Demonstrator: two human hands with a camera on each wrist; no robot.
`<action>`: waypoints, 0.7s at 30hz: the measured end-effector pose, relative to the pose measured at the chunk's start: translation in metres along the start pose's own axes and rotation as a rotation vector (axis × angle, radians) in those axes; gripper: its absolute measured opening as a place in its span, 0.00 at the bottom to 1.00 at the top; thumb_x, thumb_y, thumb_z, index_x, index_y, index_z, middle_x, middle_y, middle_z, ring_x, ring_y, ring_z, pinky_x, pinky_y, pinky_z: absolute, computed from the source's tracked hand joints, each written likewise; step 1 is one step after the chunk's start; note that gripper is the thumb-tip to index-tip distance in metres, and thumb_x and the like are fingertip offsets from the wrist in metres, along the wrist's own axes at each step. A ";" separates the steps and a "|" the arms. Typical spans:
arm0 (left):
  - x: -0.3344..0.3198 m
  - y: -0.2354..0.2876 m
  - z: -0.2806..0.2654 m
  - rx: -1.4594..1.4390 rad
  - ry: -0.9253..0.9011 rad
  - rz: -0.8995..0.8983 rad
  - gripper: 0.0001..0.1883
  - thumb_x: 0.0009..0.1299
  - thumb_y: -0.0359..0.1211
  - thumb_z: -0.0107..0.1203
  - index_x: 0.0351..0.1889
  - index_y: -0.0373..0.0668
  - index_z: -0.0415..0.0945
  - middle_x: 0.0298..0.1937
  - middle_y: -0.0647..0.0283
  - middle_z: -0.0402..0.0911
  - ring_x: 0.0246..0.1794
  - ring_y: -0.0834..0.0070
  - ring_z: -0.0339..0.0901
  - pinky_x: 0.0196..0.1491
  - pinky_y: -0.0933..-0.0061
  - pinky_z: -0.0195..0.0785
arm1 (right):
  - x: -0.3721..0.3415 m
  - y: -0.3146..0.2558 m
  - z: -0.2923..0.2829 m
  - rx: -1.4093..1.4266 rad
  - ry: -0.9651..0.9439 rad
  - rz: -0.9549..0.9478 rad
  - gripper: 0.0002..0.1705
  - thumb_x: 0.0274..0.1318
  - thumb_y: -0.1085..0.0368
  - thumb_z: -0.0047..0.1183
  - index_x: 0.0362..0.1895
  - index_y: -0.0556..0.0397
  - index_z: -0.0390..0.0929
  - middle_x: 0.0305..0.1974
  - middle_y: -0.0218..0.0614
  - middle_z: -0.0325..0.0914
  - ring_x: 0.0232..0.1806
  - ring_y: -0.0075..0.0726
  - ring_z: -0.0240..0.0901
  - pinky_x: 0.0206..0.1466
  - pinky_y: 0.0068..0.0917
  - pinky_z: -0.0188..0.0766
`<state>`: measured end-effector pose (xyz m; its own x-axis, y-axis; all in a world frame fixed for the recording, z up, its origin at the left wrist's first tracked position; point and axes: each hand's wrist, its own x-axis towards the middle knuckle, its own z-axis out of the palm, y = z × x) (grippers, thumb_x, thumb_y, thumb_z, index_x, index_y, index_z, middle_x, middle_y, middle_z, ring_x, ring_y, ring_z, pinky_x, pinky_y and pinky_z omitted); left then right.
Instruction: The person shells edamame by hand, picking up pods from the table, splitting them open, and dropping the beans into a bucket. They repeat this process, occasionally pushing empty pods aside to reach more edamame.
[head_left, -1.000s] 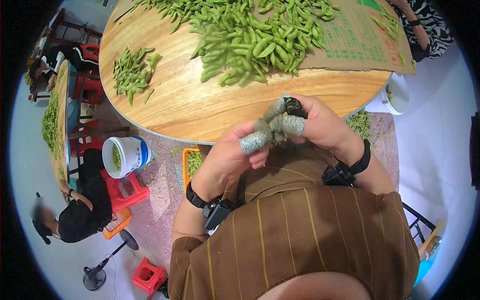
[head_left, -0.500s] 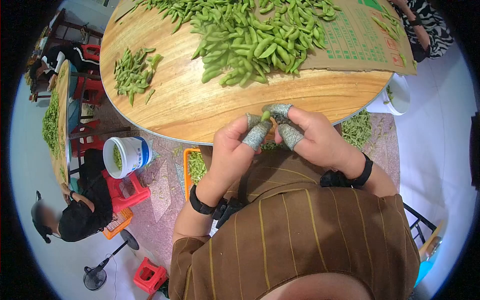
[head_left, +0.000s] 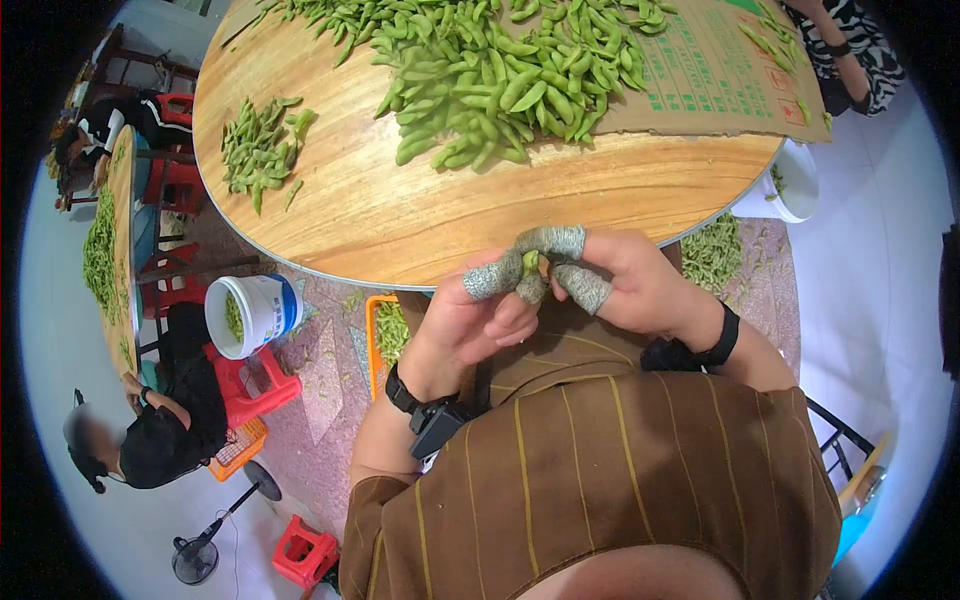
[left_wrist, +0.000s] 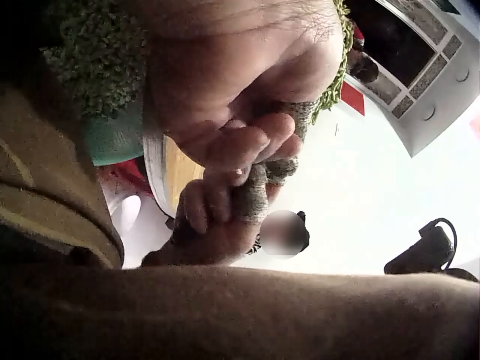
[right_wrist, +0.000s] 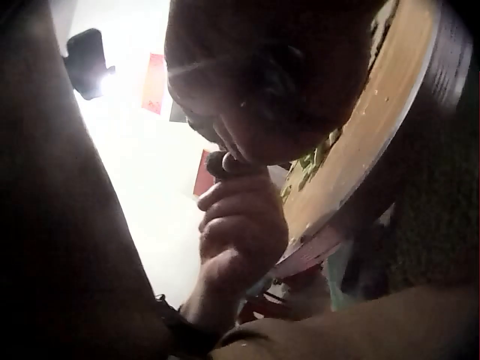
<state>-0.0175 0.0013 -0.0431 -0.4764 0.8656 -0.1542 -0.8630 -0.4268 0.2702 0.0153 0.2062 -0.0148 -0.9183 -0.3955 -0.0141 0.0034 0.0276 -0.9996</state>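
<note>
Edamame pod [head_left: 531, 262]: located between both hands, by the wooden table's [head_left: 440, 225] near edge. The left hand [head_left: 466, 320] pinches it in wrapped fingers; whether the right hand's [head_left: 635, 276] fingertips grip cannot be told. Recommended: steady left, press right. Only the left wrist view shows the right hand's folded lower fingers.
</note>
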 end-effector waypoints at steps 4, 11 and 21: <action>-0.001 0.001 0.001 -0.042 0.011 -0.053 0.18 0.75 0.39 0.42 0.46 0.30 0.71 0.16 0.70 0.62 0.11 0.82 0.55 0.16 0.80 0.49 | -0.002 -0.005 -0.004 -0.140 0.010 0.008 0.16 0.60 0.71 0.49 0.53 0.56 0.74 0.39 0.28 0.79 0.40 0.20 0.74 0.44 0.23 0.71; 0.002 -0.003 0.003 -0.006 0.068 -0.020 0.15 0.74 0.39 0.42 0.42 0.36 0.71 0.15 0.71 0.60 0.11 0.83 0.55 0.15 0.80 0.48 | 0.011 0.001 -0.010 0.301 0.060 0.098 0.14 0.58 0.68 0.57 0.47 0.59 0.76 0.38 0.27 0.79 0.39 0.18 0.72 0.44 0.21 0.70; 0.006 -0.010 0.016 0.058 0.111 -0.026 0.14 0.75 0.40 0.42 0.40 0.40 0.71 0.15 0.71 0.62 0.12 0.83 0.56 0.17 0.81 0.49 | 0.014 -0.009 -0.026 -0.049 -0.053 0.000 0.14 0.51 0.66 0.61 0.41 0.56 0.77 0.30 0.30 0.78 0.34 0.19 0.72 0.39 0.22 0.70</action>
<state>-0.0094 0.0148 -0.0312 -0.4726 0.8403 -0.2657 -0.8657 -0.3862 0.3184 -0.0077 0.2246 -0.0049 -0.8961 -0.4436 -0.0164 -0.0173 0.0718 -0.9973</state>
